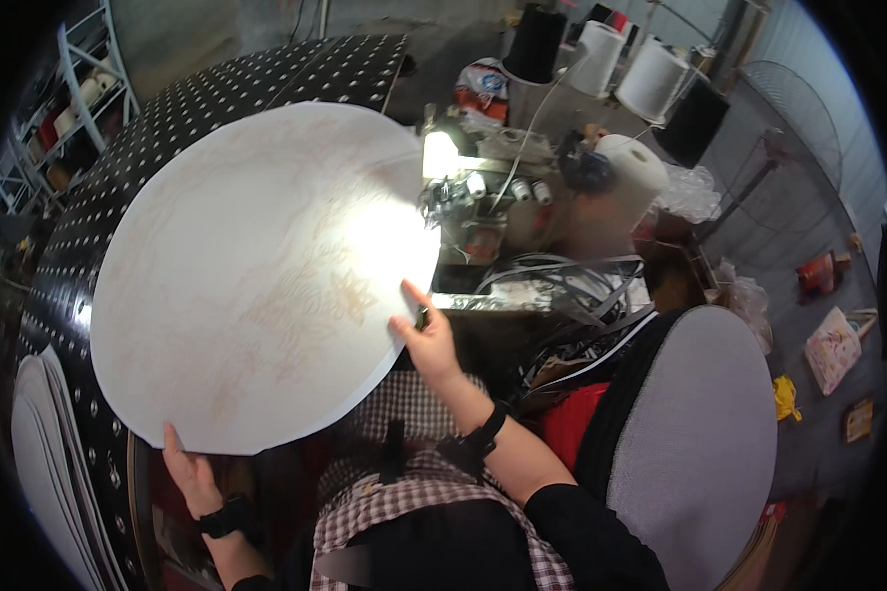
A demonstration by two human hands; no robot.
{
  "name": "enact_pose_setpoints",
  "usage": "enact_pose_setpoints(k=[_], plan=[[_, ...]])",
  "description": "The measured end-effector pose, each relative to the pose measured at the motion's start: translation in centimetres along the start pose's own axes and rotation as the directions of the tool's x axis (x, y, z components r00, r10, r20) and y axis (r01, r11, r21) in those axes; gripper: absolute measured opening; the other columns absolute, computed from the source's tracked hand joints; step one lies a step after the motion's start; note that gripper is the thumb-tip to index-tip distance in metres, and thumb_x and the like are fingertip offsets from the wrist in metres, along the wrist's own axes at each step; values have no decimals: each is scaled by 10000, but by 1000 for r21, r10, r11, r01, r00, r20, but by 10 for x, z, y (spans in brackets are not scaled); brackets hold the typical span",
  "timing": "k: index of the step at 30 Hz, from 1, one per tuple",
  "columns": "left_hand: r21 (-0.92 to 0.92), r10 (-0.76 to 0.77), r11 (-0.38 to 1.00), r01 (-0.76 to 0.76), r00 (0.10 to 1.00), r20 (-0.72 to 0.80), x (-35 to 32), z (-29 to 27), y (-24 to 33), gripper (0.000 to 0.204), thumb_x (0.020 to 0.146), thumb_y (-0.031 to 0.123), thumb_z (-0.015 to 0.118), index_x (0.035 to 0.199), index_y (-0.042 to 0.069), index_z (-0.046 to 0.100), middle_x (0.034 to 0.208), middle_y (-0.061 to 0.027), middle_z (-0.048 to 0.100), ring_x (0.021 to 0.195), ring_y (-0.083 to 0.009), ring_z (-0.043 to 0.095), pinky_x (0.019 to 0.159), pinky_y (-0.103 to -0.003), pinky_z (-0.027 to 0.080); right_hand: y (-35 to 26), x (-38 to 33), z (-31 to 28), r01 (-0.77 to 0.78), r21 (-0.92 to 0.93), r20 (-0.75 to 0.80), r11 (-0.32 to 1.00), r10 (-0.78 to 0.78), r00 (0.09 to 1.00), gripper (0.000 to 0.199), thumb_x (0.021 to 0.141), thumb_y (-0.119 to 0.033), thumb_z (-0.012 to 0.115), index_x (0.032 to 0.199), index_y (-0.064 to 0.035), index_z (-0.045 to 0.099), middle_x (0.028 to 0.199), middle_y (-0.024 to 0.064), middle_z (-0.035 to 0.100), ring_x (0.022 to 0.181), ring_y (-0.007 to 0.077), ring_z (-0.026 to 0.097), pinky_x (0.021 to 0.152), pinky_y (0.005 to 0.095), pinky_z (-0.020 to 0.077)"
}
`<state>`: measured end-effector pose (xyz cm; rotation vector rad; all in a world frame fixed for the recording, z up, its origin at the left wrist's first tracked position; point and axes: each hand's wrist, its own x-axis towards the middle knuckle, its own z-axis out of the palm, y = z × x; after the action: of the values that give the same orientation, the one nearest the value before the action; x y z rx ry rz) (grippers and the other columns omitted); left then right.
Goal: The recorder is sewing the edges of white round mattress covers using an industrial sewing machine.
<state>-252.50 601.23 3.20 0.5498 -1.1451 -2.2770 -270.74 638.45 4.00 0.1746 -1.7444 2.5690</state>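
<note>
A large pale round mat [237, 286] with a faint floral pattern lies on the black table, its right edge at the lit head of a sewing machine [443, 182]. My left hand [195, 483] is at the mat's near left edge, one digit on the rim and the others out of sight beneath; it holds the edge. At the near right edge is my right hand [430, 345], with index finger and thumb spread apart on the rim. Something small and dark shows between them. The rest of that hand's fingers are hidden.
The black tabletop [266, 79] has rows of light dots. Stacked round grey mats [695, 443] stand at my right, more pale mats [44, 463] at far left. Thread cones [650, 79] stand behind the machine. Grey strips [572, 286] lie beside it. A fan [788, 108] stands far right.
</note>
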Motion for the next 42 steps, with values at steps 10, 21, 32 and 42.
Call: enact_pose_setpoints(k=[10, 21, 32, 42], plan=[[30, 16, 999, -12, 988, -156, -25, 41, -4, 447, 902, 227, 530, 1260, -13, 411, 1232, -107, 508, 1098, -224, 510, 922, -368, 420, 9, -8, 3, 29, -151, 73, 988, -18, 997, 599, 803, 48, 588, 1343, -16, 339, 1308, 105, 410, 1141, 146, 438, 948, 267, 378], [-79, 3, 997, -16, 987, -160, -48, 81, -32, 412, 869, 95, 565, 1252, 44, 423, 1212, -71, 514, 1097, -172, 510, 899, -303, 447, -7, -8, 15, -63, -133, 92, 989, 75, 993, 652, 780, 34, 607, 1357, -5, 308, 1371, 116, 332, 1245, 190, 340, 1006, 300, 313], [-11, -16, 1000, 14, 979, -202, -20, 48, 4, 436, 902, 275, 518, 1236, 8, 430, 1211, -96, 518, 1080, -216, 516, 890, -375, 431, 1, -7, 10, -68, -66, 54, 996, 72, 996, 643, 780, 46, 604, 1354, -3, 316, 1333, 111, 384, 1191, 180, 403, 985, 305, 344], [146, 80, 987, -63, 991, -110, -38, 60, -9, 378, 912, 206, 513, 1211, -17, 451, 1184, -105, 534, 1046, -202, 540, 870, -344, 457, -8, 4, 4, -33, -37, 0, 999, 33, 999, 586, 801, 45, 580, 1334, 15, 339, 1337, 128, 382, 1195, 183, 401, 983, 294, 351]])
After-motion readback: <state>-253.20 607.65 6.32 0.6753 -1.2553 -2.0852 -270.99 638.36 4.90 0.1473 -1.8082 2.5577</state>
